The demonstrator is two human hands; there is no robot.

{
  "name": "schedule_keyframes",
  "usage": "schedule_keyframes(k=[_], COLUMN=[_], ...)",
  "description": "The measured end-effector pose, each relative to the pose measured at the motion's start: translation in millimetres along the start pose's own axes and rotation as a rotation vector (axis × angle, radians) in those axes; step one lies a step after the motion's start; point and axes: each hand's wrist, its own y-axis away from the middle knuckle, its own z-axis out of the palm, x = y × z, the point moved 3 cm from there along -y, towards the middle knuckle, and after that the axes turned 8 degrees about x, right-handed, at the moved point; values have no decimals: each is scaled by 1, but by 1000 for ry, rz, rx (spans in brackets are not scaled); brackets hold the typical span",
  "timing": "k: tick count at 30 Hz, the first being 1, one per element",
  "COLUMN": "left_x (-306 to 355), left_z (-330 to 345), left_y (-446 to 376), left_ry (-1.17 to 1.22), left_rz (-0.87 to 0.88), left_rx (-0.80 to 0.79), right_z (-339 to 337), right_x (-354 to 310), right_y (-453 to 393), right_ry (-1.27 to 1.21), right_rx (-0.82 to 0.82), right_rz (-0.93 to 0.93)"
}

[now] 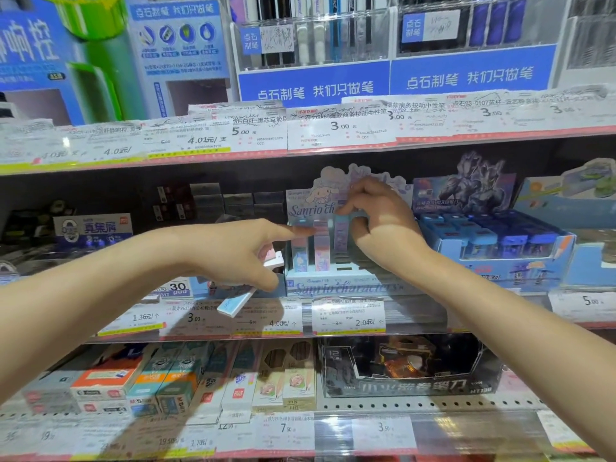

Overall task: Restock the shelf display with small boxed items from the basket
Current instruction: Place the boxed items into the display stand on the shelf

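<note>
1. Pinching 1 small box (341,233) with right hand (376,225), seating it upright in the Sanrio display tray (333,285) at the middle shelf's front edge.
2. Gripping spare boxes (238,303) in left hand (240,255), forefinger touching a seated box.
3. Standing already: 3 boxes; slots remaining; basket out of view.

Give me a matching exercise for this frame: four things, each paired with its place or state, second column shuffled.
Things
1. left hand
2. right hand
3. Sanrio display box
4. blue display box

Places or states
A. far right on the middle shelf
B. holds several small boxes, forefinger pointing at the upright ones
C. centre of the middle shelf, between the hands
D. fingers curled round an upright box in the display

Pairs: 1-B, 2-D, 3-C, 4-A
</note>
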Motion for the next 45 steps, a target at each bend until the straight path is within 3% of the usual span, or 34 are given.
schedule_keyframes(k=[3,12,15,17,19,21,29,33,39,45], left_x=[1,4,5,4,4,7,9,15,15,10], left_z=[-1,-5,-4,-2,-2,-5,3,5,-3,-1], left_y=[0,2,2,4,7,8,0,-2,5,8], left_ry=[2,14,10,51,128,244,826,851,950,877], left_rz=[0,4,-22,-34,-28,-34,-192,-214,-161,-150], left_rx=[-1,-4,18,42,106,191,447,521,469,437], right_z=[0,0,2,-2,-13,-21,-31,-22,-25,-22], right_x=[-5,-2,2,2,1,-7,-68,-73,-59,-50], right_y=[-4,-6,-12,-16,-14,-7,27,30,31,36], right_ry=[15,83,-69,-263,-314,-403,-788,-741,-804,-717], right_rx=[-9,-278,-314,-249,-86,-42,-326,-336,-346,-396], right_rz=[14,133,281,394,350,272,369,360,446,434])
